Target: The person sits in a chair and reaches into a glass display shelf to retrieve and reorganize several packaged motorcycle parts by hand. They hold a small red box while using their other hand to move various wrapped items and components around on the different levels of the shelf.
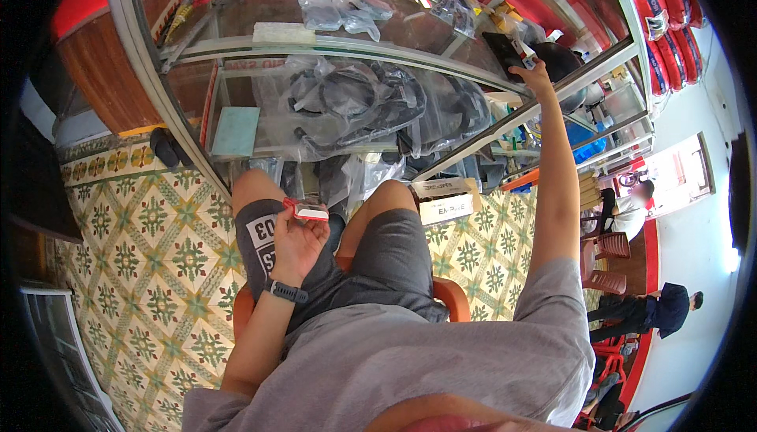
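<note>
My left hand is closed on a small red-and-white box, held above my left thigh. My right arm stretches forward to the upper shelf of a glass display cabinet. There my right hand is closed around the end of a small white-and-red box, right beside a flat black object. Part of what the right fingers grip is hidden.
Bagged black parts fill the middle shelf, near a pale blue box. A white carton stands on the tiled floor by my right knee. Metal frame bars cross near my right forearm. Other people are farther off at right.
</note>
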`<state>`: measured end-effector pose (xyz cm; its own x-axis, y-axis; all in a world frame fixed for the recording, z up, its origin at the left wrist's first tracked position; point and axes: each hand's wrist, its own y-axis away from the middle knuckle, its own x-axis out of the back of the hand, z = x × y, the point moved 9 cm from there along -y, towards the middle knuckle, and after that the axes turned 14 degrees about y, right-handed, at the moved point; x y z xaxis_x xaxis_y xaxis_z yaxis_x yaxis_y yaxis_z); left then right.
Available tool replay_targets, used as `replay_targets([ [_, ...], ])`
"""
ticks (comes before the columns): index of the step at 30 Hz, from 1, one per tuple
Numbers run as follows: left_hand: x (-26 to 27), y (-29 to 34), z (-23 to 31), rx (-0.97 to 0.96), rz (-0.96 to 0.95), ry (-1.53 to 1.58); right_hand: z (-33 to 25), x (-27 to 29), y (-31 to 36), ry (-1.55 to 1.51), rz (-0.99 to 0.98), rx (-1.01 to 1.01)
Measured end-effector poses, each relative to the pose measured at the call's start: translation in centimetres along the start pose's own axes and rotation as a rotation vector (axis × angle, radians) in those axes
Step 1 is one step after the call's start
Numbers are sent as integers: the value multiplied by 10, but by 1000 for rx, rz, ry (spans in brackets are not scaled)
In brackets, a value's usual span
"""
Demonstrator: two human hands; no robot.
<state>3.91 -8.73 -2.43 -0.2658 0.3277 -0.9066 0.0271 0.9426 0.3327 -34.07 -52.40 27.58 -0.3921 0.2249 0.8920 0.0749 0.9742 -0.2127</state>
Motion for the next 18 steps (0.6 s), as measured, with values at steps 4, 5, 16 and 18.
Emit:
replay_targets([
  [4,-2,-2,2,28,-36,-43,-3,18,-4,188,257,91],
  [5,-1,-3,0,39,-39,-59,-1,22,-2,225,285,85],
  [16,-9,5,-1,-16,-11,-155,-210,-131,392,-294,-487,786],
  [18,1,3,9,-38,-40,-262,-239,-154,448,-402,-394,1119],
])
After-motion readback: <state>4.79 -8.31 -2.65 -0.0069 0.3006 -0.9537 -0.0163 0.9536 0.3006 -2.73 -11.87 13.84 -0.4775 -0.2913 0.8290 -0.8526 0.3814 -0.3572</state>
